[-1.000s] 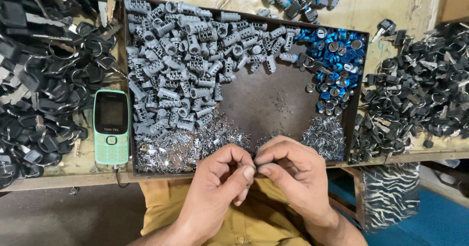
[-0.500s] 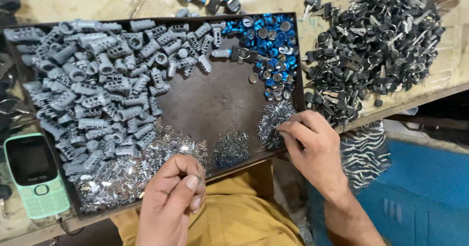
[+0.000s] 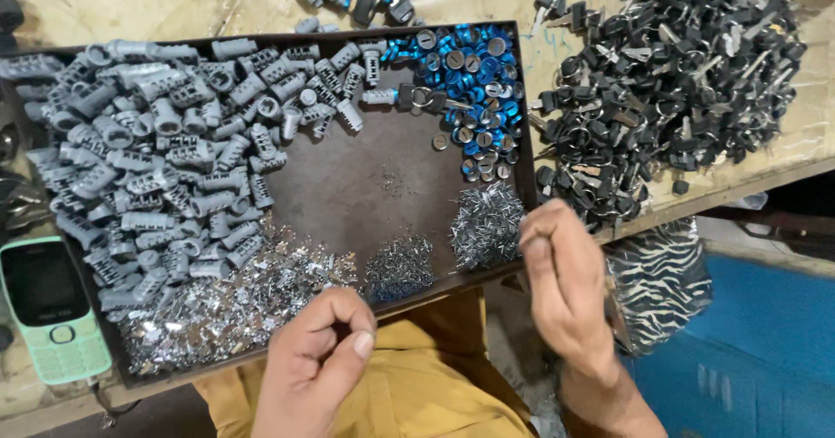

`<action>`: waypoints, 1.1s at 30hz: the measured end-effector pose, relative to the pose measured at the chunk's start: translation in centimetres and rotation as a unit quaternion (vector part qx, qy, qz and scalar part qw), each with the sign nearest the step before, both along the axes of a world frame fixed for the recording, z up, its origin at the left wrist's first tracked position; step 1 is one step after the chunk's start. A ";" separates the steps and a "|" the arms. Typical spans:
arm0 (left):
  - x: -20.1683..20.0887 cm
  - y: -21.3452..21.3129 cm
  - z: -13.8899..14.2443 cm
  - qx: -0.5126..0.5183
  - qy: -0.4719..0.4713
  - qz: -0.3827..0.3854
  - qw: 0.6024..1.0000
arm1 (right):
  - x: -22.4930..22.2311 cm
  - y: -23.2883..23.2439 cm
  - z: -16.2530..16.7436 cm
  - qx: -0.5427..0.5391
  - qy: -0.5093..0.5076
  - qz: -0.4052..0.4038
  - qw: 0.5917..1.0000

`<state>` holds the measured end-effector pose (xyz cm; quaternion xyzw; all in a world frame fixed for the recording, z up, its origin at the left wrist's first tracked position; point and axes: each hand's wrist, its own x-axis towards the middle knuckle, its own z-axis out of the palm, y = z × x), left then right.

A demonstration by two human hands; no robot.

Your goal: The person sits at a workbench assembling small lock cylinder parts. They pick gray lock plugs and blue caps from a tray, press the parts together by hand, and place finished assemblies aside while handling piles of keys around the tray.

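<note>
My left hand [image 3: 317,364] hovers just below the front edge of a dark tray [image 3: 365,186], curled into a loose fist with the thumb pressed on the forefinger; whatever is inside is hidden. My right hand [image 3: 561,286] is at the tray's front right corner, back toward me, its fingertips touching a heap of small silver pins [image 3: 485,222]. The tray also holds a big pile of grey cylinders [image 3: 156,168], blue rings [image 3: 470,77], flat silver bits [image 3: 230,312] and a small clump of tiny springs [image 3: 398,268].
A heap of black-headed keys [image 3: 674,73] lies on the wooden bench to the right of the tray. A green push-button phone [image 3: 48,307] rests at the left. A zebra-striped bag [image 3: 661,286] hangs under the bench edge, beside a blue surface [image 3: 757,351].
One second ago both hands were joined at the tray's front middle. They have parted: the right hand went right to the pins, the left stayed low in a fist. The view has shifted right.
</note>
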<state>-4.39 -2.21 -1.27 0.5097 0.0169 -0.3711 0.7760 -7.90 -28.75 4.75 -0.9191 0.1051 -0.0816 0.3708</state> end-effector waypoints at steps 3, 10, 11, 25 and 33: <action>-0.4 -1.3 0.8 -0.057 0.110 0.023 0.992 | -1.0 4.4 -0.2 0.127 -0.025 0.092 0.987; -0.2 -1.6 2.1 -0.137 0.176 0.061 0.973 | -0.7 9.3 -2.0 0.133 -0.107 0.115 0.979; -0.2 -1.6 2.1 -0.139 0.171 0.065 0.973 | -0.6 9.4 -2.0 0.127 -0.111 0.114 0.979; -0.2 -1.2 2.0 -0.147 0.131 0.050 0.979 | -0.1 9.6 -0.9 0.114 -0.100 0.110 0.982; 0.1 -0.7 2.2 -0.098 0.093 0.031 0.990 | 0.3 8.8 -0.9 0.158 -0.103 0.137 0.973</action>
